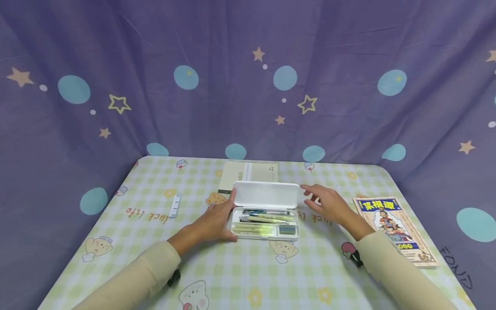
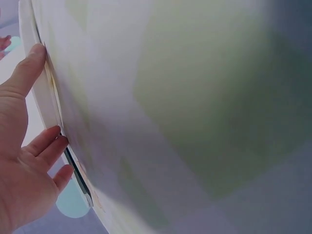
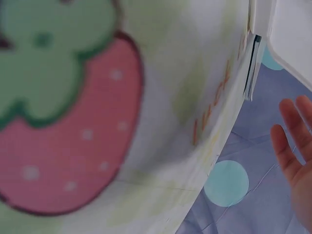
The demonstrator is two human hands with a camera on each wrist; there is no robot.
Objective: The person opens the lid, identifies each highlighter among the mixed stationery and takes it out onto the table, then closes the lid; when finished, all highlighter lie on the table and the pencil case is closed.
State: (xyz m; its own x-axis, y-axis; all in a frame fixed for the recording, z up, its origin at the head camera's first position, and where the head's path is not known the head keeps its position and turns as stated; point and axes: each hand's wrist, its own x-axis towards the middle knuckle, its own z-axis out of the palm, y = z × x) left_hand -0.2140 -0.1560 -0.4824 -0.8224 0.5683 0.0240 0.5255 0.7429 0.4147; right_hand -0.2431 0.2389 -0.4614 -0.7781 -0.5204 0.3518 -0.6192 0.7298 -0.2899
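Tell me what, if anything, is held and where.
The left hand holds the pencil case by its left end, fingers spanning from near corner to lid. The right hand is beside the lid's right edge; contact is unclear.

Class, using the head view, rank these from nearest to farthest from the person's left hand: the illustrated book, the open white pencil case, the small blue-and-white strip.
From the left hand:
1. White pencil case, immediately to its right.
2. Small blue-and-white strip, off to its left.
3. Illustrated book, far over on the right.
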